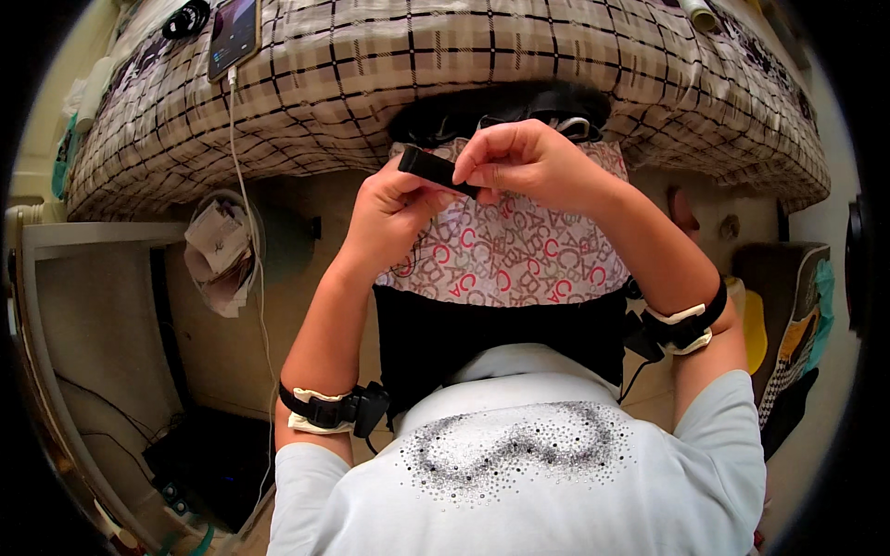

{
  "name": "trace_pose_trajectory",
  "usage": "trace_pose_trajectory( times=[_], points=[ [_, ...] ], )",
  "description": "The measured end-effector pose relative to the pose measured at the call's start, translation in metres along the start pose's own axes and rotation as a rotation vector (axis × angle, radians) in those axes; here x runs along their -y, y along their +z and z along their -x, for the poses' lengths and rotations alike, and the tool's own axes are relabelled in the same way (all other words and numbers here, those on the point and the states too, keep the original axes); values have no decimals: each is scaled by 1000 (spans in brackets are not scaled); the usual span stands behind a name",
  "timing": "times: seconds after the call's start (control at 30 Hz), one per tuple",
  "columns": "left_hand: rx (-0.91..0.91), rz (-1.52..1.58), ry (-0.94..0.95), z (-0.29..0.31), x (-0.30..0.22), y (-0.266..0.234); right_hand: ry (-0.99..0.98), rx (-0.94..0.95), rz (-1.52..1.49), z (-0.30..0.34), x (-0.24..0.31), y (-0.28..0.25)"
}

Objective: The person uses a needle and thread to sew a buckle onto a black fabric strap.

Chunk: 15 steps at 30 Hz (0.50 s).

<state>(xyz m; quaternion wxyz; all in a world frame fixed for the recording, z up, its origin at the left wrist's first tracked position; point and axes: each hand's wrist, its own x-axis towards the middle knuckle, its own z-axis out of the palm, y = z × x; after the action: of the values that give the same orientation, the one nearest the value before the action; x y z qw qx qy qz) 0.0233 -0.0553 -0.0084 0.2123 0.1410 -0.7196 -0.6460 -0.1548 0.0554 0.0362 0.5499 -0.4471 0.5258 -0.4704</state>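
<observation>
Over my lap lies a pale cloth [519, 255] printed all over with red and grey letters. Above it, a short black strip [432, 169], apparently a folded strap or band, is stretched between my hands. My left hand [385, 213] is closed on its left part, the thumb beneath it. With thumb and forefinger my right hand [528, 167] pinches the right end. The strip's exact kind cannot be made out. Just beyond the cloth is a dark bundle [519, 104] with pale loops or rings, partly behind my right hand.
A plaid-covered bed [371, 56] spans the far side, bearing a phone [235, 37] on a white cable [243, 176]. To the left stand a waste bin [222, 250] with papers and a pale shelf frame [102, 232]. A brown box [788, 287] stands on the right.
</observation>
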Motion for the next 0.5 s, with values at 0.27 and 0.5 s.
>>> trace_pose_trajectory(
  times=[0.27,0.5],
  points=[
    [20,-109,31,-9,-6,-1,71,-125,-239,12,-4,3],
    [-73,90,112,-22,-8,5,63,-224,-530,6,8,5]
  ],
)
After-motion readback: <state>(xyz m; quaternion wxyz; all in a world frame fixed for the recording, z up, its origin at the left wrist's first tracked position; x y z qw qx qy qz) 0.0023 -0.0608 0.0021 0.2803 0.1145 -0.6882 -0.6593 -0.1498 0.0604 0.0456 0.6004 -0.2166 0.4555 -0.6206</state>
